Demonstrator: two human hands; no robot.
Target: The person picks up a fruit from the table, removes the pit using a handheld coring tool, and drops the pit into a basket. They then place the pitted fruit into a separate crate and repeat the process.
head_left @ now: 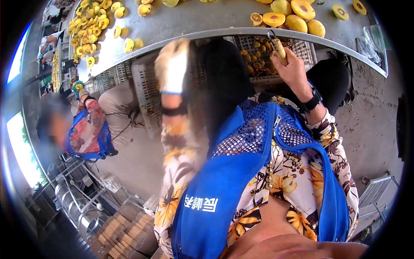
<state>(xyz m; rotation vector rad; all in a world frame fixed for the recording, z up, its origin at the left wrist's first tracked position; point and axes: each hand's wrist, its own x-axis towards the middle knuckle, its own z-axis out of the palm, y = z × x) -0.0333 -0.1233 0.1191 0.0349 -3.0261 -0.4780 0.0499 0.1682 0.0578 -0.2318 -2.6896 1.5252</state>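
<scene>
Wood-handled tool [280, 52] held near the bench [215, 17]: apparently between fruits.
Right hand [292, 71] clamped on the tool; halved fruit [273, 19] lies just beyond it. Gloved left hand [173, 64] blurred; grip cannot be determined. Next move likely calls for steadying one half.

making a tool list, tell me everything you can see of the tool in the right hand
The tool has a short, pale, rounded handle that looks like wood and a thin, dark, curved end that looks like metal. The bare right hand grips the handle, with the curved end pointing forward at the edge of the metal table. Whether they touch is unclear. A crate shows beyond it.
</scene>
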